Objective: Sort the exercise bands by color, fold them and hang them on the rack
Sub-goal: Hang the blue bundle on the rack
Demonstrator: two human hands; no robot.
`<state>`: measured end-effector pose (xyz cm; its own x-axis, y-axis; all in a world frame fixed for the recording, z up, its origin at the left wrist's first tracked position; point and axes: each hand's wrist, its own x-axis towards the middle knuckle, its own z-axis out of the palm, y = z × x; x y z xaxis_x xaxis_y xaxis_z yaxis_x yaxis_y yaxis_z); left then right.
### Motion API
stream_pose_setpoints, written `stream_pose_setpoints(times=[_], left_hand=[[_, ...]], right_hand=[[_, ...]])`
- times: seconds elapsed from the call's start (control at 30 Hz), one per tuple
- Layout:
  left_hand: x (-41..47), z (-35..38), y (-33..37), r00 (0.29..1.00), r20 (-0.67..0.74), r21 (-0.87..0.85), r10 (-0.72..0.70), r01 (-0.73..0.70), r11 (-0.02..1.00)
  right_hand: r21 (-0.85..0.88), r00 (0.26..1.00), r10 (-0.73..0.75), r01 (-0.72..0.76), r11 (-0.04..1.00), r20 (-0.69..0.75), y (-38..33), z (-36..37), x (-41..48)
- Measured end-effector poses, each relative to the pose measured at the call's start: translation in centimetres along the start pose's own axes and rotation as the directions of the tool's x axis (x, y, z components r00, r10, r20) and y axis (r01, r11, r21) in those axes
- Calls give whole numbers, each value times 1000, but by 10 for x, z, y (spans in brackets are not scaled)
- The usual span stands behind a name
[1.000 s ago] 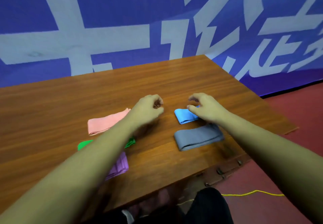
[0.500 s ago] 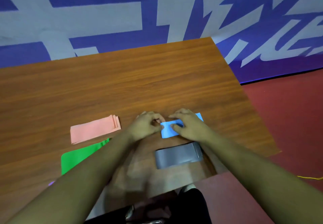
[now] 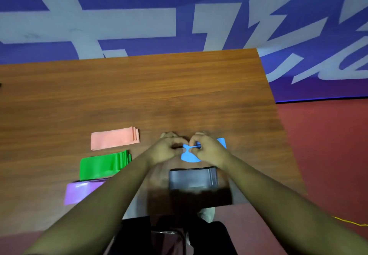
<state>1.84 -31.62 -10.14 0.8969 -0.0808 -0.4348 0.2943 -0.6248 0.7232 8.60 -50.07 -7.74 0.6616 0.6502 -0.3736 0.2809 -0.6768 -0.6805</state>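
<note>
My right hand (image 3: 209, 151) now pinches the blue band (image 3: 188, 157), flat a moment ago, into a waist at 12 o'clock of the grey band (image 3: 192, 178). Whether my left hand (image 3: 167, 151) grips I cannot tell. Pickup seems begun.

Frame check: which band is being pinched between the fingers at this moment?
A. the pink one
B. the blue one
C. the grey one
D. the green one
B: the right hand pinches the blue band at its middle, bunching it, while the pink band, green band, purple band and grey band lie folded on the table, away from the fingers.
</note>
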Motion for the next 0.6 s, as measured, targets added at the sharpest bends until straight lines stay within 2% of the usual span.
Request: stream_pose_setpoints(times=[0.13,0.27,0.5,0.6], left_hand=[[-14,-19,33,999,-21,-127,42,-44,991],[-30,-54,95,989,-76,-278,125,-141,950],[-80,-130,207,942,-233,-221,243,-294,930],[-101,-160,249,927,-236,-269,290,-349,898]], right_hand=[[82,995,19,-27,996,101,-23,-48,-7],[204,997,-58,47,978,45,-61,-109,-23],[317,983,-178,185,930,-52,-143,-211,-69],[376,981,-164,193,906,-108,-175,-248,-85]])
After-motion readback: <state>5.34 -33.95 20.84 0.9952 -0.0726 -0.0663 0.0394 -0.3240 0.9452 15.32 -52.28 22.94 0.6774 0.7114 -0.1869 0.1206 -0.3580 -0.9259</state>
